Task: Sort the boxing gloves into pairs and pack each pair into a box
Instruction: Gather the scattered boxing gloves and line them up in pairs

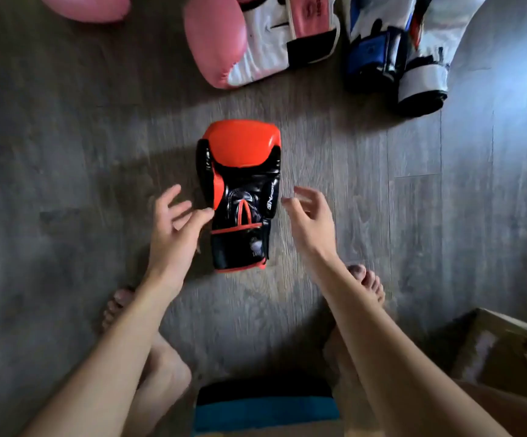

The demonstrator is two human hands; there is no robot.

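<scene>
- Head view looks down on a grey wooden floor (66, 152) that carries everything in sight.
- Beyond both sets of fingertips, well apart from them, lies a pink and white glove (240, 42); a second pink glove (88, 6) is cut off by the frame further to the left.
- Past the right fingertips and off to the right lies a blue, white and black glove pair (397, 48), the two pieces lying against each other.
- An orange and black glove (240, 190) lies flat on the floor between the two hands, palm side up, its padded end pointing away from the person and its cuff toward them.
- A cardboard box (502, 348) sits behind the right hand, near the right foot, partly cut off by the frame.
- Left hand (173, 228) has its fingers spread and loosely curled, holding nothing; the thumb tip touches the glove's left edge at the orange thumb seam.
- Right hand (312, 222) is blurred, fingers loosely apart and bent, empty, just beside the glove's right edge without clear contact.
</scene>
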